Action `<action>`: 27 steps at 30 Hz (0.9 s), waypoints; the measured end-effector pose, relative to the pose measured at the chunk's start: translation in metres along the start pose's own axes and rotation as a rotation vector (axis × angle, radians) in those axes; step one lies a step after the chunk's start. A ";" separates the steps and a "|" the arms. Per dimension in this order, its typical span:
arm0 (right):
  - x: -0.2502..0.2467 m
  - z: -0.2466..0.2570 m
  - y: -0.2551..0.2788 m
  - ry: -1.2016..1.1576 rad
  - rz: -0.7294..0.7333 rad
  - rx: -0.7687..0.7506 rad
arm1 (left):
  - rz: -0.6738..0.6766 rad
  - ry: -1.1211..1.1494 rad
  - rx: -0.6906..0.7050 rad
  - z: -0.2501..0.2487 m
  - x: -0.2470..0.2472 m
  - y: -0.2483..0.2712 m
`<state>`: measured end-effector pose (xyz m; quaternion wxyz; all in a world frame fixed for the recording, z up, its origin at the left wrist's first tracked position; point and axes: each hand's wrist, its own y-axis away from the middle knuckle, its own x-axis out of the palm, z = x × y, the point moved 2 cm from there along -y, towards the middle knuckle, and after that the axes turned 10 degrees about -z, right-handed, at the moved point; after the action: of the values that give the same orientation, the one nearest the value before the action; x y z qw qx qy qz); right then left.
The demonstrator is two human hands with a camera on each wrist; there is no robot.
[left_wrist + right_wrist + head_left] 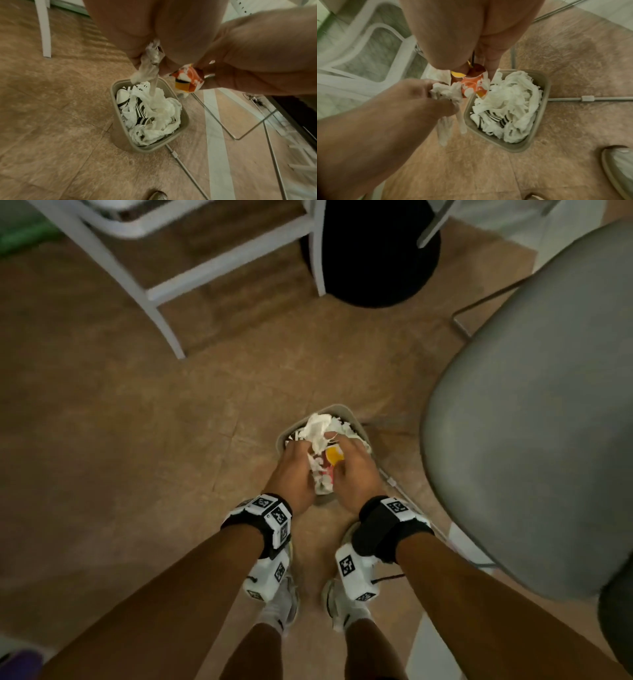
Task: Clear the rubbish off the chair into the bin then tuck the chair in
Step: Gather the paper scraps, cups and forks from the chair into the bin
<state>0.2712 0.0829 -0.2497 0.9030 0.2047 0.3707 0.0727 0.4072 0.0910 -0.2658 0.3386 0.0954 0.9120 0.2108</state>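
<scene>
— Beige bin on the tan floor, right at the person's feet. Both forearms reach straight down over it, hands almost meeting above the opening.

— What's the left hand got?

— Its grip is clenched round shredded white tissue, strands dangling toward the bin. The right hand at three o'clock from it has its grip closed on a crumpled orange wrapper, thumb and fingers pinching the top.

— Is the bin full already?

— Nearly; white paper scraps heaped to the rim, with something black-and-white striped underneath.

— And the chair?

— Grey seat at about two o'clock from the bin, its thin metal legs running along the floor beside it. Nothing lies on the part of the seat I can see. At eleven o'clock there's a white frame, and at twelve a round black base. White trainers just behind the bin.
</scene>
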 end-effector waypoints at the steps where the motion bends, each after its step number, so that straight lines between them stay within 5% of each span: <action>1: 0.006 -0.010 -0.007 0.014 -0.026 0.005 | 0.013 0.012 -0.016 0.008 0.009 -0.004; 5: 0.028 -0.047 -0.037 -0.011 -0.152 0.021 | 0.120 0.028 -0.055 0.031 0.043 -0.021; 9: 0.060 -0.076 -0.056 0.136 -0.210 -0.080 | 0.182 -0.298 0.052 0.065 0.078 -0.035; 12: 0.081 -0.091 -0.063 0.249 -0.089 -0.135 | 0.182 -0.561 0.146 0.083 0.094 -0.037; 16: 0.102 -0.104 -0.071 0.291 0.067 -0.015 | 0.245 -0.771 0.210 0.097 0.109 -0.041; 23: 0.077 -0.098 -0.073 0.355 0.281 0.084 | 0.269 -0.676 0.058 0.060 0.084 -0.035; 27: 0.029 -0.070 -0.054 0.360 0.198 0.042 | 0.267 -0.589 -0.027 0.014 0.042 -0.014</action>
<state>0.2421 0.0638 -0.3359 0.8060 0.2428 0.5057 0.1889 0.3840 0.0961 -0.3058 0.5585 0.2663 0.7516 0.2288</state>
